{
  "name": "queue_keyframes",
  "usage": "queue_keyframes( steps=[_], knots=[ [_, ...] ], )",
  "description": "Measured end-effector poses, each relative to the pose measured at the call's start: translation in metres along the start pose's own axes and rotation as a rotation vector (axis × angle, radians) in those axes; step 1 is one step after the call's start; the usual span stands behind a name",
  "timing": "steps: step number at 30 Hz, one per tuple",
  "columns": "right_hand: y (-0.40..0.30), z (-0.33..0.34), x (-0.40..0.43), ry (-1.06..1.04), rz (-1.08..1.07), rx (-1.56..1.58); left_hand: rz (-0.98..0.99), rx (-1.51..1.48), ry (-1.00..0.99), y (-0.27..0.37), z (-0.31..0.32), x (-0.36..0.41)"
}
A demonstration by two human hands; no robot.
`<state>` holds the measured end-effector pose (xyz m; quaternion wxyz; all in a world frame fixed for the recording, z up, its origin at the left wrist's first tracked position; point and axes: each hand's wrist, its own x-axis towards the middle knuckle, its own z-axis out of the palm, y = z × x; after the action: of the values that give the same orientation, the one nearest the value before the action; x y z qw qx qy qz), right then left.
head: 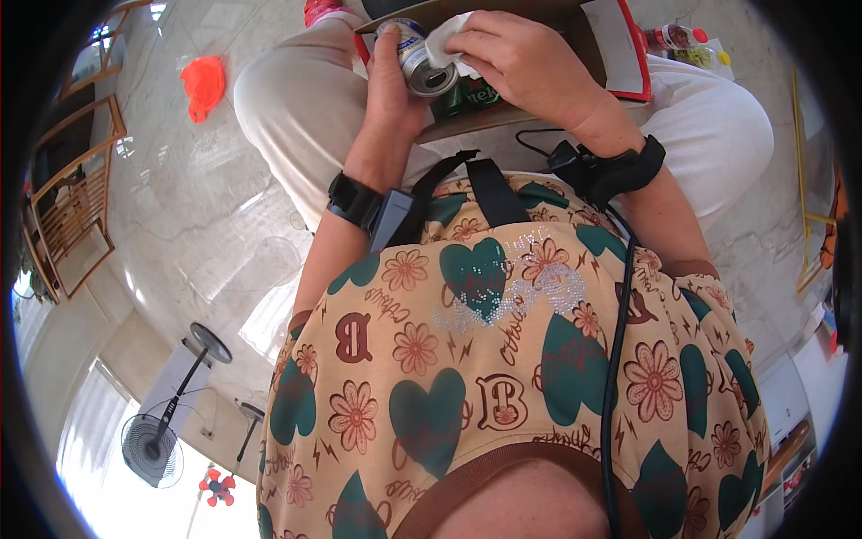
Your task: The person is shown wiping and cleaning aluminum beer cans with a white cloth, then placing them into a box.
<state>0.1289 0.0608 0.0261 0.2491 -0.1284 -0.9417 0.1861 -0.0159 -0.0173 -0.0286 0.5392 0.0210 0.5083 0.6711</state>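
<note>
My left hand [394,94] grips an opened drinks can [409,57] with blue, white and gold print. The can tilts with its top towards me, and the dark mouth hole shows. In the fingers of my right hand [522,60] is a crumpled white tissue [444,44], held against or very close to the can's side. Below both hands stands an open cardboard box [566,20] between my legs. Green Heineken packaging [475,98], likely cans, lies inside it; my hands and the held can hide much of the box's contents.
Beside my right knee lie a red-capped bottle [677,36] and a yellow-capped bottle [697,57]. A red plastic bag [202,87] rests on the shiny tiled floor [202,202] to the left. Farther off are a wooden chair [77,195] and a standing fan [153,448]. A black cable [616,350] runs down my shirt.
</note>
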Motion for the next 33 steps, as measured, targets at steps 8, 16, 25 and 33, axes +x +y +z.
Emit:
queue_keyframes(
  steps=[8,16,25,33],
  knots=[
    [-0.006,0.01,0.003,0.042,0.004,0.081,-0.297,-0.209,-0.161,0.003,-0.001,-0.003],
    [0.018,0.018,-0.018,-0.461,0.138,-0.167,-0.068,-0.114,0.037,0.001,-0.002,0.002],
    [-0.004,0.032,-0.004,0.011,-0.154,-0.095,-0.149,-0.27,-0.09,-0.009,-0.012,0.012],
    [0.002,-0.001,0.002,-0.134,-0.08,0.003,-0.158,-0.37,-0.226,0.001,-0.015,0.006]
  ],
)
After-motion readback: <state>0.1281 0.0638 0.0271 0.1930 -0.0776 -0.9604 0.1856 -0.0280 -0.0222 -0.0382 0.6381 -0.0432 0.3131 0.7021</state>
